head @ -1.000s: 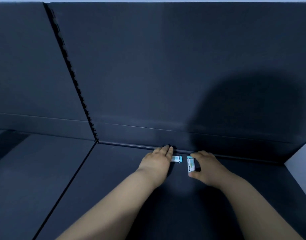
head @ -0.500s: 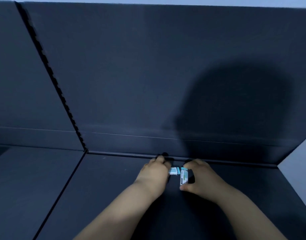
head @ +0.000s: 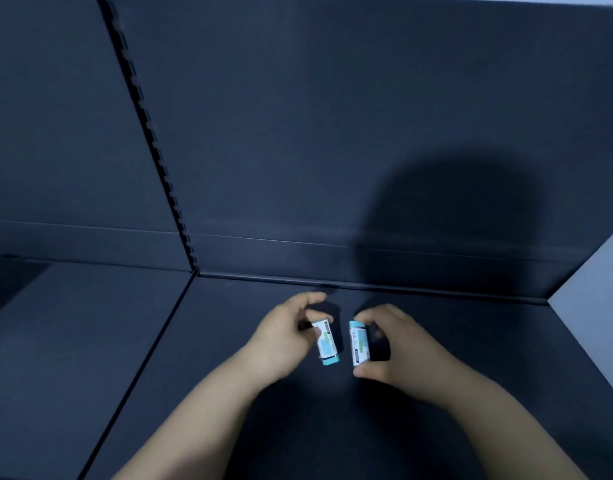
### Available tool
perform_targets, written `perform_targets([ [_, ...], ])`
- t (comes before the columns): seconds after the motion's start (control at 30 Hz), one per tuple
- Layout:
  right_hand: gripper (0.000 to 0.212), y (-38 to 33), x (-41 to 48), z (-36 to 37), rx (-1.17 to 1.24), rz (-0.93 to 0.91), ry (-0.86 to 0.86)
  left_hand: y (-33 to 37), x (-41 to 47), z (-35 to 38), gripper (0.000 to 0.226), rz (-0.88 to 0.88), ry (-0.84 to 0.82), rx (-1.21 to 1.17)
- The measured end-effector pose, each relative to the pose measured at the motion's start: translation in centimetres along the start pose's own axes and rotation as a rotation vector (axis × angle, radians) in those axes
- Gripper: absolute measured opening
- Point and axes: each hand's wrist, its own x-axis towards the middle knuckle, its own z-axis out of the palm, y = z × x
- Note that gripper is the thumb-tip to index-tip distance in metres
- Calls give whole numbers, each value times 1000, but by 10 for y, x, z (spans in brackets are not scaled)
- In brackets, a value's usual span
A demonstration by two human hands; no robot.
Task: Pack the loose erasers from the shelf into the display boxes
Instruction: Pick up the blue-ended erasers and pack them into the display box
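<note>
1. The left eraser [head: 327, 342], just left of frame centre, wears a white sleeve printed with pale green patches and a small dark block; its lower end is light blue.
2. The right eraser [head: 360, 346], just right of centre, has the same white sleeve with green-teal patches; its upper end is light blue.
3. The shelf [head: 90, 341] floor across the lower frame is plain matt blue-black.
4. The back panel [head: 333, 133] above is dark slate blue, with a darker rounded shadow [head: 454, 220] at centre right.
5. The upright strip [head: 152, 140], upper left, shows a regular row of black slots.
6. The wall [head: 596, 271] at the right edge is pale grey-lilac.
</note>
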Motion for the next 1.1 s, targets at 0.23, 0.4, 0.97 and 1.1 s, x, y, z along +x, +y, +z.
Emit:
perform_targets([
  [0.23, 59, -26, -27, 10, 73, -39, 30, -6, -33, -16, 41, -89, -122, -484],
  [0.4, 57, -32, -39, 18, 115, -43, 61, -12, -45, -18, 40, 27, -79, -466],
  [0.97, 64, -20, -60, 52, 231, 1, -16, -44, -57, -11, 74, 247, -198, 624],
  [1.1, 70, -18, -55, 51, -116, 22, 22, -39, -44, -11, 83, 162, -305, 718],
])
